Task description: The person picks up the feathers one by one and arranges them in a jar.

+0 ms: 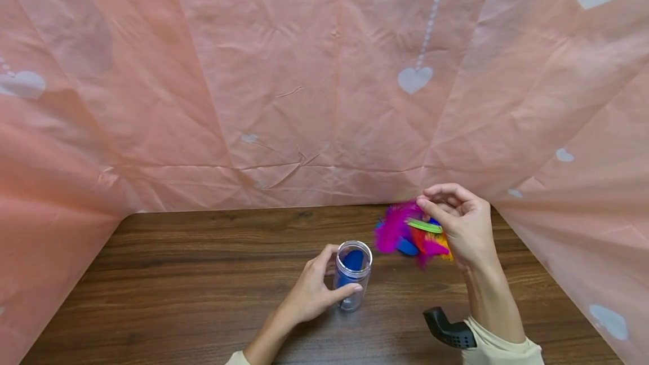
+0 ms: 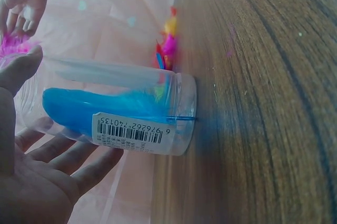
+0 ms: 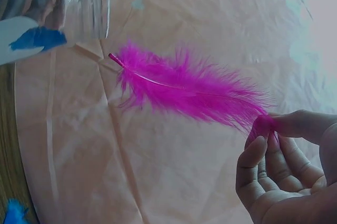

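Note:
My left hand (image 1: 319, 287) holds a clear plastic jar (image 1: 353, 292) with its thumb on the near side and fingers round the back. Without a lid, the jar stands upright on the table. Inside it is a blue feather (image 2: 84, 111), its quill towards the bottom; a barcode label (image 2: 131, 133) shows on the wall. My right hand (image 1: 463, 221) pinches a magenta feather (image 3: 184, 88) by its tip between thumb and finger. That feather hangs in the air, to the right of the jar's mouth, with its quill end pointing towards the jar.
A heap of colourful feathers (image 1: 407, 246), in blue, magenta, red and orange, lies on the wooden table (image 1: 203, 275) below my right hand. Pink cloth (image 1: 304, 100) with white hearts walls in the back and sides. A black curved piece (image 1: 448, 328) sits at my right sleeve.

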`<state>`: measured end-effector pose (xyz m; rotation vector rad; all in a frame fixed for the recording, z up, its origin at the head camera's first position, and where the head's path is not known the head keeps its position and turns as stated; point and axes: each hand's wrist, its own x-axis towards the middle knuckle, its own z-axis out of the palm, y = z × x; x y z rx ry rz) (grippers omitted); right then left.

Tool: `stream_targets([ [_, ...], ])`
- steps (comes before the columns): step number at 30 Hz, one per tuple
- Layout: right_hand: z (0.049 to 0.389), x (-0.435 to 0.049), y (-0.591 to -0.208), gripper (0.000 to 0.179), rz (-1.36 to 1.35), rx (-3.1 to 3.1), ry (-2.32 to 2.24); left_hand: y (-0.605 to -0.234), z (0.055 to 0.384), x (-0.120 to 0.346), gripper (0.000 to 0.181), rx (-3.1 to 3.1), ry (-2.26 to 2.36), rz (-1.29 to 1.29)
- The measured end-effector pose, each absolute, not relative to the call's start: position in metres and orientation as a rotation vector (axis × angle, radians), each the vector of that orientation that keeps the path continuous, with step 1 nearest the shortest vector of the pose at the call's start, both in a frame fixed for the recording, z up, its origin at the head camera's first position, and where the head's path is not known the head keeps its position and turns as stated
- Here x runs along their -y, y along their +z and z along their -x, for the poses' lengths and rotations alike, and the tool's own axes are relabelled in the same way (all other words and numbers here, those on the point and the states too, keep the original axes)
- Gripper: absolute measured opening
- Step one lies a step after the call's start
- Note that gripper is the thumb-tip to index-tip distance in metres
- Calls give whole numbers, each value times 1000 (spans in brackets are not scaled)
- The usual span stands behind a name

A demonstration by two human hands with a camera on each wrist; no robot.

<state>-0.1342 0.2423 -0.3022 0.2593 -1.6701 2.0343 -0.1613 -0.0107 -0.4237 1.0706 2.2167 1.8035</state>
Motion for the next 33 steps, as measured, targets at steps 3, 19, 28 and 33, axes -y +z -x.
stream_targets([
  [3, 134, -239, -300, 14, -263, 1681, 2025, -424, 162, 11, 54, -2216, 1807, -1073],
  [19, 140, -218, -290, 10, -332, 1774, 1965, -423, 162, 12, 54, -2221, 1804, -1053],
  [28, 148, -207, -304, 15, -312, 1818, 1996, -425, 161, 10, 53, -2205, 1817, -1068],
  [33, 147, -203, -306, 18, -306, 1858, 1986, -424, 162, 10, 54, -2203, 1820, -1078],
])
